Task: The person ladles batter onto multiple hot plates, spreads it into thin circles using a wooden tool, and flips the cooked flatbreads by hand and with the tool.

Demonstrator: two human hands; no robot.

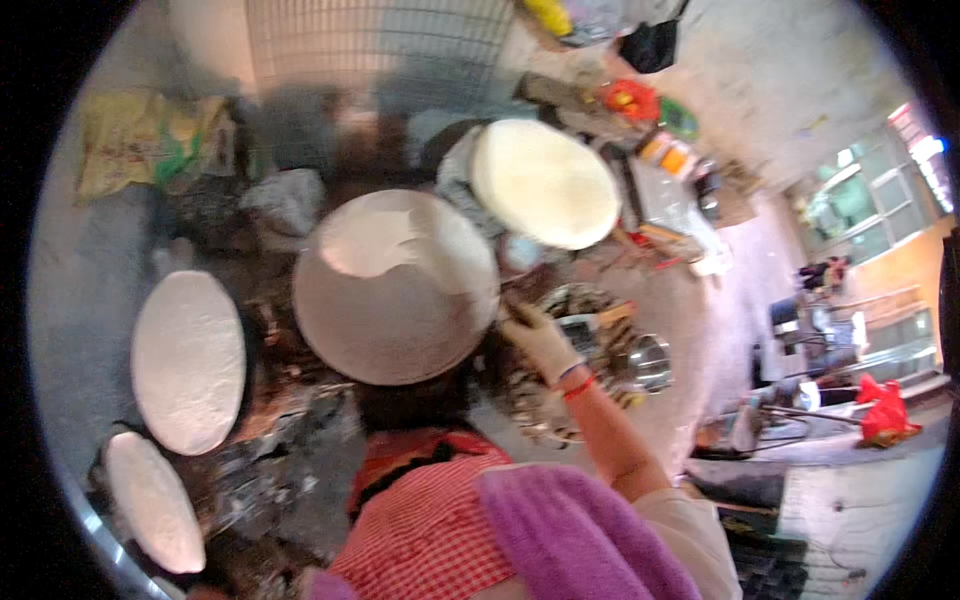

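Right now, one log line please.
right hand: at edge of central round griddle | left hand: unseen | other griddles: batter-covered

A steel bowl [648, 362] is seen near the middle. A yellow sack [130, 140] is seen at the top left. A red bag [885, 410] is seen far right.

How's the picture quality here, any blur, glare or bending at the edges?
Head view: soft throughout, with motion blur on the right hand and the flatbread discs; the middle disc catches a bright patch at its upper left; window glare at far right; fisheye bends the edges into a black rim.
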